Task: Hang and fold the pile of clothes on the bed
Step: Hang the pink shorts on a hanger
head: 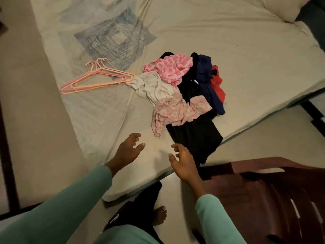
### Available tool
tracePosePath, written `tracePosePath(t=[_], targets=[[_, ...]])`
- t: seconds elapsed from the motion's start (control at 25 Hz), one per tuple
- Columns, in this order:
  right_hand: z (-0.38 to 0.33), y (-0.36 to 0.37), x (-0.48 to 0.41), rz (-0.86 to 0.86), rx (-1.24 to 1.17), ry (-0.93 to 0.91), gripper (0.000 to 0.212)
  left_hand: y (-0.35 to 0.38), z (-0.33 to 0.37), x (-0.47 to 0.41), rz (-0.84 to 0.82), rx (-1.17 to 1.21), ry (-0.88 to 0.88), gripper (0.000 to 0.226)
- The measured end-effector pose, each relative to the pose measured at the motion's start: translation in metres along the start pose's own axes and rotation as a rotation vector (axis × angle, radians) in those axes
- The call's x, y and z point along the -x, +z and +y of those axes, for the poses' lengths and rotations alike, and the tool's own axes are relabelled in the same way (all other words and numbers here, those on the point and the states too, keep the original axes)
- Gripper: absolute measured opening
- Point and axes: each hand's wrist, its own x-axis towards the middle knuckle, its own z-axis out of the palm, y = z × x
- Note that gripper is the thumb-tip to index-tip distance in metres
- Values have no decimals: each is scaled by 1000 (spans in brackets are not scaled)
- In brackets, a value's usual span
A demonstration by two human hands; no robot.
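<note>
Centre of the frame, on a wide bed [246, 41] under a pale cream sheet with a faded blue square print: a loose pile of clothes [181, 92]. Bright pink patterned top [170, 69] and crumpled white garment [153, 85] at its left, pale pink floral piece [177, 111] in front, long black garment [195, 136] trailing toward the bed's lower edge, navy blue cloth [205, 71] and red cloth [217, 83] at the right. Just left of the pile, flat on the sheet: a bundle of pink and peach plastic hangers [95, 78]. Lower centre: left hand [129, 150] and right hand [182, 162] in mint-green sleeves, raised over the bed's near corner, each grip spread, fingers loosely bent, holding nothing; right hand just beside the black garment's end. Lower right: dark red plastic chair [263, 191].
</note>
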Motion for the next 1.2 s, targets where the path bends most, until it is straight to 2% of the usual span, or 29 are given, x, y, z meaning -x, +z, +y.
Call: tracePosePath(t=[0.16, 0.36, 0.48, 0.56, 0.64, 0.72, 0.8, 0.88, 0.96, 1.0, 1.08, 1.16, 1.2], targets=[[-28, -17, -92, -62, -92, 135, 24, 23, 12, -99, 6, 3, -84, 50], [-56, -22, -201, -108, -114, 145, 13, 49, 32, -210, 100, 114, -167, 56], [-69, -20, -255, -103, -164, 169, 17, 58, 44, -252, 59, 139, -192, 63], [-73, -16, -279, -105, -211, 202, 25, 58, 48, -268, -24, 117, -161, 52], [-76, -14, -294, -77, -309, 278, 39, 52, 52, -273, -131, 183, -118, 29], [-79, -16, -301, -24, -426, 379, 48, 44, 64, -265, -215, 304, -47, 21], [-85, -23, -299, -1, -527, 446, 43, 35, 80, -245, -259, 348, 66, 13], [-91, -35, -292, -14, -513, 408, 32, 25, 93, -222, -270, 402, 146, 18], [-99, -51, -279, -28, -472, 331, 36, 14, 101, -200, -210, 536, 129, 29], [-105, -60, -272, -34, -496, 312, 39, 9, 104, -192, -124, 562, 119, 34], [-119, -80, -254, -72, -608, 295, 36, 2, 107, -180, 62, 459, 118, 46], [-138, -101, -230, -178, -803, 273, 29, -4, 113, -169, 87, 333, 129, 52], [-147, -111, -216, -246, -891, 241, 34, -7, 118, -163, 78, 256, 138, 50]])
